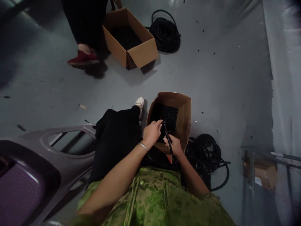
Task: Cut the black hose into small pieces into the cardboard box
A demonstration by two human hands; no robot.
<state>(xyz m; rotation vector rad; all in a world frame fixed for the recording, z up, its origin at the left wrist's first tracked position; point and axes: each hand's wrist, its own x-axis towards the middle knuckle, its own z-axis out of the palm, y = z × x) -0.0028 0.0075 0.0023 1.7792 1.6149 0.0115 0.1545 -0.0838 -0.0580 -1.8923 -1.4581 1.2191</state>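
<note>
Both hands are over an open cardboard box that holds many small black pieces. My left hand pinches the end of something thin and black at the box's near left part. In my right hand, the fingers are wrapped round a black-handled tool, which looks like scissors or cutters. Its upper end meets the fingertips of my left hand. A loose coil of black cable lies on the floor just right of the box.
Farther off stand another cardboard box with black pieces and a coil of black cable. A person's red shoe is at upper left. A grey and purple plastic chair fills the lower left. A glass-like table edge is at right.
</note>
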